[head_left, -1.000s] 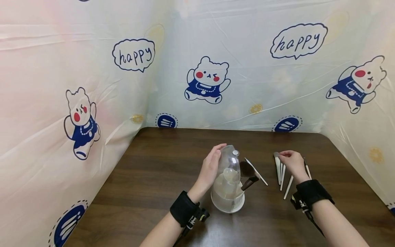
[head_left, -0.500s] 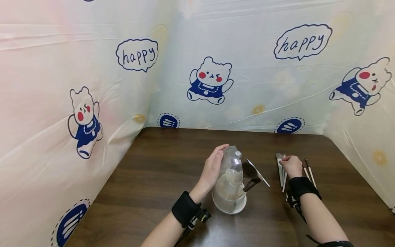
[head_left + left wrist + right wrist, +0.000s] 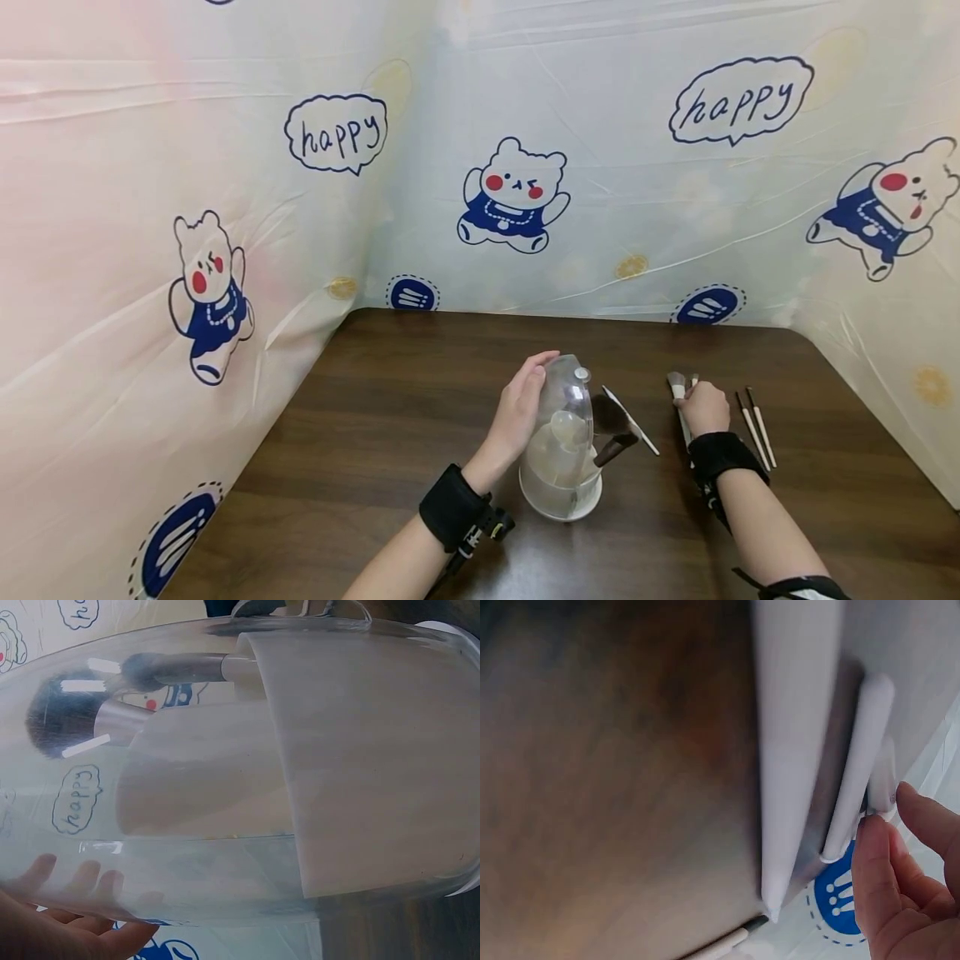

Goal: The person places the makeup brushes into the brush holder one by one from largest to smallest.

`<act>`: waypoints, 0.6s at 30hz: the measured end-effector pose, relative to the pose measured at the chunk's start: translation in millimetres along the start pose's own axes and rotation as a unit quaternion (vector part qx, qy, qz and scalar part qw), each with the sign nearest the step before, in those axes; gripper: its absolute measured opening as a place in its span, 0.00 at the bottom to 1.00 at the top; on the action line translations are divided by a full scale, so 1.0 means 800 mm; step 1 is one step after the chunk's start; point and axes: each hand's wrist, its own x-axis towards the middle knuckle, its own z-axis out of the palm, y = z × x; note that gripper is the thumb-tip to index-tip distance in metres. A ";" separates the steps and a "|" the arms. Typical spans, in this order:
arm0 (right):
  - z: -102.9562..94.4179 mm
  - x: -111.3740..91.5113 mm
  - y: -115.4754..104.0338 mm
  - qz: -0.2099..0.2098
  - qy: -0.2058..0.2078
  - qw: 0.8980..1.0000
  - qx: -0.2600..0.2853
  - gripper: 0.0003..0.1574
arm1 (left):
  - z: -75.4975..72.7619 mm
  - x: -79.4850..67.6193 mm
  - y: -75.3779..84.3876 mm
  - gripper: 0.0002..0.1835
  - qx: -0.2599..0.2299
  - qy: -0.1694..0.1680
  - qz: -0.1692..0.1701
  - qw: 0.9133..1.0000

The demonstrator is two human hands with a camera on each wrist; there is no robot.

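Note:
My left hand [image 3: 516, 410] holds the side of a clear domed makeup brush holder [image 3: 558, 467] with a white base. In the left wrist view the fingertips [image 3: 88, 874] show through its clear wall. Two dark-bristled brushes [image 3: 64, 720] stand inside, beside frosted white inner walls [image 3: 375, 765]. My right hand [image 3: 705, 408] is low among slim white-handled makeup brushes at the right, its fingers pinching one [image 3: 883, 776] in the right wrist view. A grey-tipped brush [image 3: 677, 383] lies just left of that hand; much of the brushes there is hidden beneath it.
Right of the right hand, two thin dark-tipped brushes [image 3: 759, 425] lie side by side. Another slim white brush [image 3: 645, 437] lies slantwise close to the holder. The dark wooden table [image 3: 390, 417] is enclosed by a printed curtain [image 3: 600, 167].
My right hand has moved a little left and toward me, and a separate slanting brush below it no longer shows. Two brushes on its right are uncovered. The left hand stays on the holder.

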 end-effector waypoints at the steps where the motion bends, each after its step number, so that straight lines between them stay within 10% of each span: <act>1: 0.001 0.000 -0.001 -0.004 -0.004 1.000 -0.007 0.13 | 0.000 0.000 0.000 0.24 -0.001 0.000 0.002 1.000; 18: 0.002 -0.002 -0.008 0.002 -0.018 0.999 -0.031 0.19 | 0.000 -0.001 0.001 0.24 -0.002 0.002 -0.007 1.000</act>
